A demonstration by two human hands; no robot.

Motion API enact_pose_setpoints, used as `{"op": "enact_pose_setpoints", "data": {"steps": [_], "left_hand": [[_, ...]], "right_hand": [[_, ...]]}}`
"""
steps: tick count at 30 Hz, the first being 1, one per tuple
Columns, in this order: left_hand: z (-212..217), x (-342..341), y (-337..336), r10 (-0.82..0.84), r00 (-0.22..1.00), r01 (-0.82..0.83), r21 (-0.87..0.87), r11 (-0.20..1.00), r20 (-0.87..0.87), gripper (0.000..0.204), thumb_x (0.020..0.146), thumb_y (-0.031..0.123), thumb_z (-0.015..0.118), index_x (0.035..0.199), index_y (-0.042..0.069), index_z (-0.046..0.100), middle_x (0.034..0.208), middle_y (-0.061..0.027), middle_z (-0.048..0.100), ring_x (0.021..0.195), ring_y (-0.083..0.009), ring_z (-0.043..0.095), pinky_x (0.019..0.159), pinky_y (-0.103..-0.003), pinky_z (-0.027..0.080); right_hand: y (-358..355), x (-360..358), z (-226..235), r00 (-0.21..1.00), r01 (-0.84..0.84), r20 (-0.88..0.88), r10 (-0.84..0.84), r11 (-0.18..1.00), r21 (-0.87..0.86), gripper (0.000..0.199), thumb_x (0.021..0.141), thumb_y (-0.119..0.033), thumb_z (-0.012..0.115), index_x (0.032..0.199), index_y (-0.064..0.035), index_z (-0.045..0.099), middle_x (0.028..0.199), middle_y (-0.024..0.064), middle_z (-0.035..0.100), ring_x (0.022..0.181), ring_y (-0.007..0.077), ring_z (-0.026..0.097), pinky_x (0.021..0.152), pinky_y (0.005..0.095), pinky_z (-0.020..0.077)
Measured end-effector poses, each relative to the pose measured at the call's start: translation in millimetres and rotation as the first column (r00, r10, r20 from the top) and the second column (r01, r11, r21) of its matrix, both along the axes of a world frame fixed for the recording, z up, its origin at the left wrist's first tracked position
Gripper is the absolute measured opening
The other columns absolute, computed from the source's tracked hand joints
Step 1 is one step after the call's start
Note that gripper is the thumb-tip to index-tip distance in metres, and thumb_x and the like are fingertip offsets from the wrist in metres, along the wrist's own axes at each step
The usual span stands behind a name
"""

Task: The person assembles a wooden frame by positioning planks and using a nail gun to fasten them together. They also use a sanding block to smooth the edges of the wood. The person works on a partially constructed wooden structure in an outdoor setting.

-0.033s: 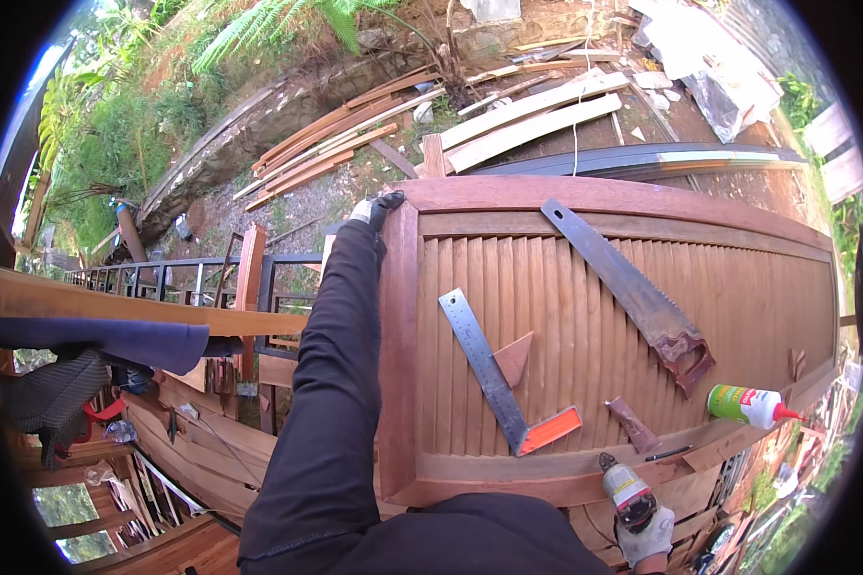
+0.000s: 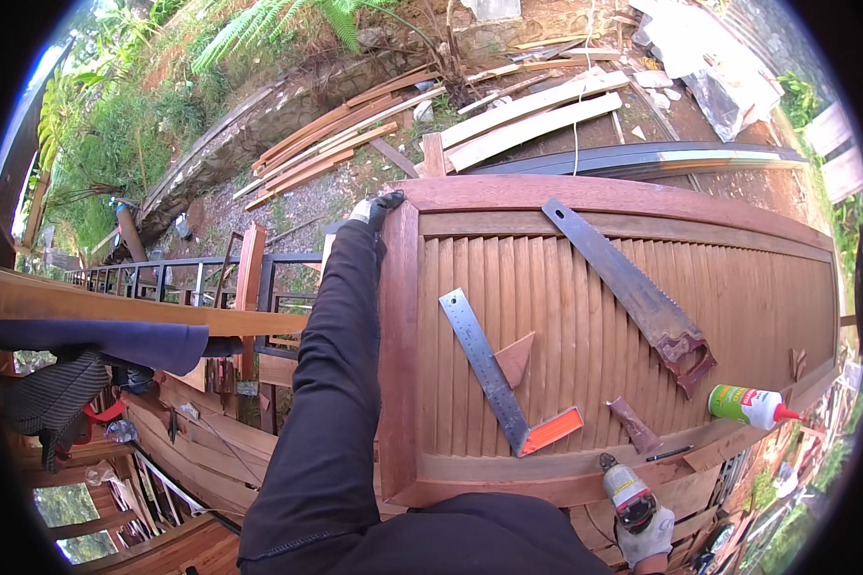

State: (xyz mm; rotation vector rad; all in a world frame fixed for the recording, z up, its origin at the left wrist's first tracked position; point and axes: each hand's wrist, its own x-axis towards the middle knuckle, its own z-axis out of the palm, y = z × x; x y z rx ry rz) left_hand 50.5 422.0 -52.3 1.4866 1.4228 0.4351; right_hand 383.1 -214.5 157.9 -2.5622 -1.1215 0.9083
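Observation:
A louvred wooden shutter panel (image 2: 399, 364) in a reddish frame lies before me. At its far left corner is my left hand (image 2: 384, 205), in a dark and pale glove, its fingers closed over the frame's edge. My right hand (image 2: 648, 539), in a whitish glove, is closed round a power tool (image 2: 628, 492) at the near edge. The tool has a silver and red body and a dark metal head; its exact kind is unclear. On the slats rest a try square (image 2: 489, 364) with an orange handle, a triangular wood offcut (image 2: 515, 359) and a handsaw (image 2: 623, 287).
Farther right, a white and green glue bottle (image 2: 744, 406) with a red cap lies on the panel. A wood scrap (image 2: 633, 425) and a pencil (image 2: 669, 453) lie near the front edge. Loose boards (image 2: 537, 129) cover the ground beyond; a plank (image 2: 144, 302) juts in from the left.

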Motion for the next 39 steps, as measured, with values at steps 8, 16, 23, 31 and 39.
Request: {"op": "enact_pose_setpoints", "data": {"steps": [8,16,23,31,39], "left_hand": [[-21,-3,7,-0.025,0.994,0.022,0.024,0.999,0.111,0.064,0.091,0.049,0.068,0.133,0.001,0.063,0.124,-0.0173,0.069,0.110,-0.0275,0.066,0.097,-0.039,0.049],[-38,-10,12,-0.043,0.983,0.029,0.084,0.996,0.177,0.057,0.093,0.046,0.067,0.130,0.002,0.066,0.122,-0.0151,0.071,0.107,-0.0253,0.067,0.097,-0.037,0.049],[-36,-6,11,-0.028,0.991,0.022,0.044,0.999,0.131,0.054,0.094,0.045,0.067,0.127,0.002,0.068,0.120,-0.0139,0.071,0.104,-0.0242,0.068,0.095,-0.037,0.050],[-2,17,-15,0.148,0.977,-0.144,-0.042,0.989,0.156,0.058,0.093,0.049,0.069,0.125,0.001,0.068,0.117,-0.0131,0.072,0.102,-0.0226,0.068,0.093,-0.035,0.051],[8,14,-86,0.254,0.963,-0.269,0.330,0.905,0.086,0.099,0.085,0.062,0.074,0.150,-0.004,0.040,0.148,-0.0234,0.050,0.136,-0.0325,0.050,0.112,-0.038,0.041]], "right_hand": [[4,5,-4,0.994,-0.098,0.043,0.099,0.995,-0.036,0.022,0.076,-0.022,0.074,0.089,-0.0039,0.072,0.083,0.0177,0.072,0.081,0.0361,0.072,0.069,0.0416,0.0563],[5,11,-8,0.988,-0.138,0.053,0.142,0.988,-0.072,0.021,0.075,-0.022,0.074,0.087,-0.0045,0.072,0.079,0.0171,0.072,0.079,0.0357,0.072,0.068,0.0412,0.0560],[9,8,-3,0.995,-0.091,0.037,0.094,0.993,-0.074,0.020,0.074,-0.021,0.074,0.086,-0.0050,0.072,0.078,0.0171,0.071,0.079,0.0356,0.072,0.068,0.0413,0.0560],[7,6,-3,0.996,-0.054,0.070,0.061,0.994,-0.094,0.020,0.073,-0.022,0.075,0.085,-0.0054,0.072,0.078,0.0165,0.071,0.078,0.0354,0.072,0.068,0.0415,0.0561],[12,7,-5,0.984,-0.147,0.099,0.146,0.989,0.003,0.021,0.073,-0.020,0.075,0.087,-0.0050,0.072,0.079,0.0186,0.071,0.079,0.0384,0.071,0.068,0.0426,0.0558]]}}
